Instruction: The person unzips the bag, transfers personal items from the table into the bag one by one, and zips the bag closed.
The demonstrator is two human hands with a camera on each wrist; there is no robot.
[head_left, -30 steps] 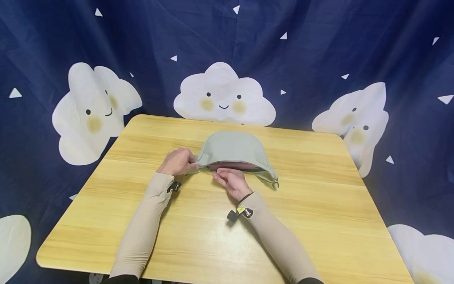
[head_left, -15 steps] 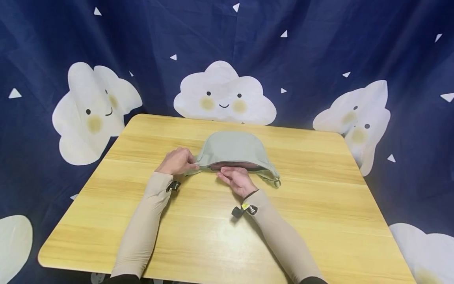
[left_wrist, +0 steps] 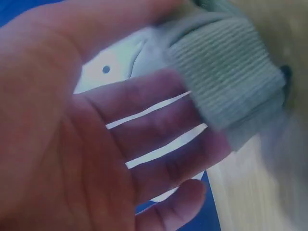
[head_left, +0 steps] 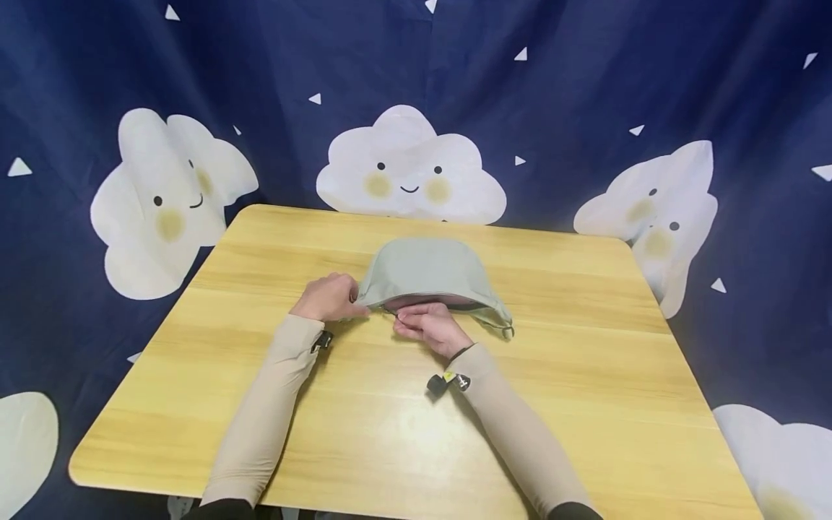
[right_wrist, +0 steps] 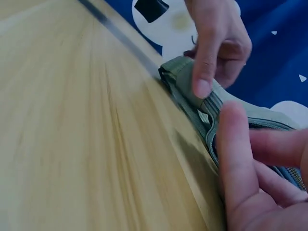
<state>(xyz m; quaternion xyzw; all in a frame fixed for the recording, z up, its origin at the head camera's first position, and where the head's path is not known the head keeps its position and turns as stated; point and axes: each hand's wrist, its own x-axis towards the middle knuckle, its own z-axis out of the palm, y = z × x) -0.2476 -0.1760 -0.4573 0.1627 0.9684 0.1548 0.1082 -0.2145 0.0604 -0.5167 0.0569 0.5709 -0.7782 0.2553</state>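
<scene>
A grey-green belt bag (head_left: pixel 429 263) stands on the wooden table, its zipped mouth gaping toward me and a pinkish lining showing inside. My left hand (head_left: pixel 328 297) grips the bag's left end, with the thumb along the front. Seen from the left wrist, the ribbed strap end (left_wrist: pixel 226 72) lies between that thumb and the fingers. At the lower lip of the mouth, left of its middle, my right hand (head_left: pixel 432 328) pinches the zipped edge. In the right wrist view the zipper (right_wrist: pixel 211 139) runs behind the right fingertips, which hide part of it.
The wooden table (head_left: pixel 364 419) reaches around the bag on all sides. A buckle end (head_left: pixel 507 332) hangs at the bag's right. Behind the table hangs a dark blue curtain (head_left: pixel 279 65) with white clouds.
My right hand shifted slightly right, then a little back left along the mouth, its fingers closing together. The left thumb moved a little further right on the bag's end. The bag has barely moved.
</scene>
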